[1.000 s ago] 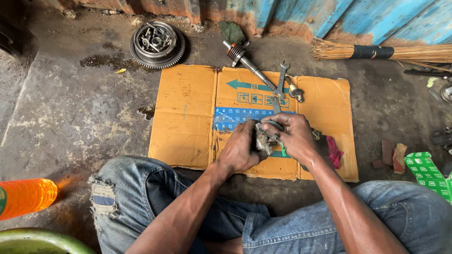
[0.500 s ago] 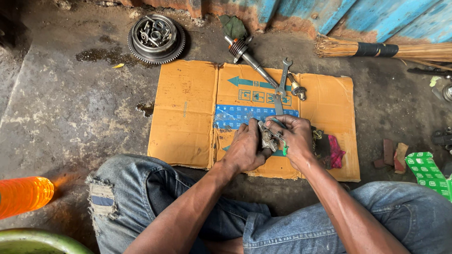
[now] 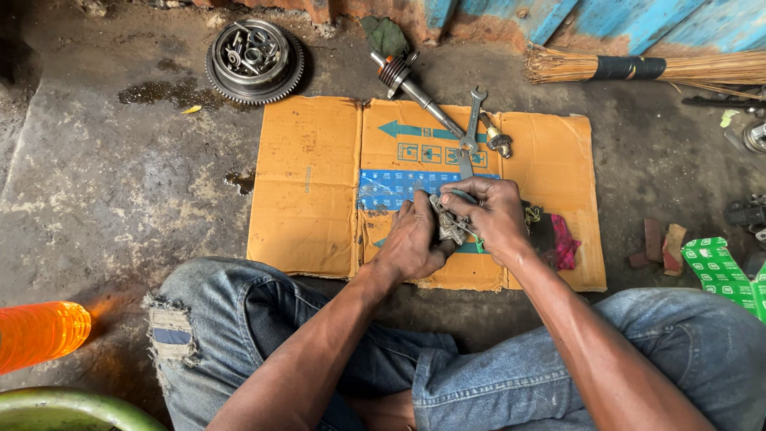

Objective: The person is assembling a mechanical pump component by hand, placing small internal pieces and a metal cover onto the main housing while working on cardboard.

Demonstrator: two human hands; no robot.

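My left hand [image 3: 411,243] and my right hand [image 3: 491,217] are pressed together over a flattened cardboard sheet [image 3: 311,183] on the concrete floor. Between them they grip a small grey metal part [image 3: 447,225], mostly hidden by the fingers. A thin metal tool under my right fingers points toward the far edge of the cardboard. I sit cross-legged in torn blue jeans just behind the sheet.
A spanner [image 3: 472,118] and a long metal shaft [image 3: 415,89] lie at the cardboard's far edge. A toothed clutch drum [image 3: 254,60] holding loose rings sits far left. A broom [image 3: 646,68] lies far right, a pink rag [image 3: 562,239] near my right wrist, an orange bottle [image 3: 40,335] at left.
Both hands have stayed clasped on the metal part over the cardboard, shifting slightly; the view has tilted a little, nothing was let go.
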